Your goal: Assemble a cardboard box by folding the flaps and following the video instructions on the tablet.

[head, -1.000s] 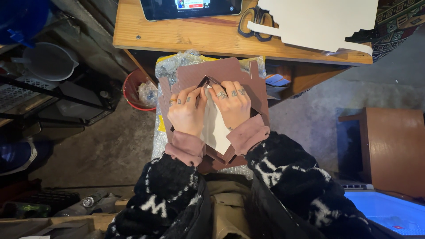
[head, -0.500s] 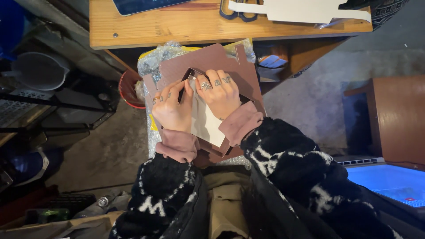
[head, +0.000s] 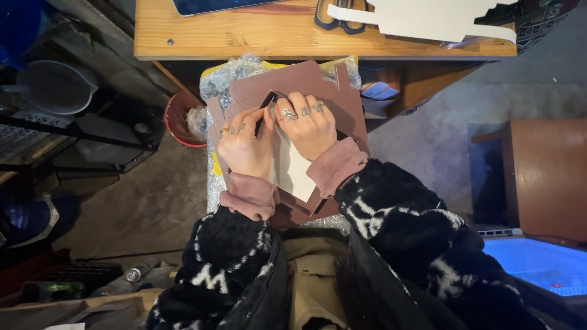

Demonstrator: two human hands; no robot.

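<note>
A brown cardboard cut-out (head: 306, 85) with tabs lies on my lap over bubble wrap (head: 223, 79). A white sheet (head: 293, 171) sits inside its folded sides. My left hand (head: 244, 146) rests on the left part, fingers curled around a thin dark tool (head: 261, 122) that stands against the cardboard. My right hand (head: 309, 125), with rings and marked fingers, presses down on the middle, its fingertips at a dark cut edge near the top. Both wrists show pink cuffs under black-and-white fuzzy sleeves.
A wooden table (head: 275, 40) stands ahead with scissors (head: 339, 15), a white card cut-out (head: 440, 21) and a dark screen (head: 208, 5). A red bucket (head: 180, 116) sits on the floor at left, a brown box (head: 544, 177) and a blue-lit surface (head: 538, 263) at right.
Both hands have stayed on the cardboard. The left hand's dark tool has swung from slanted to nearly upright, and the right hand's fingers have slid closer to it.
</note>
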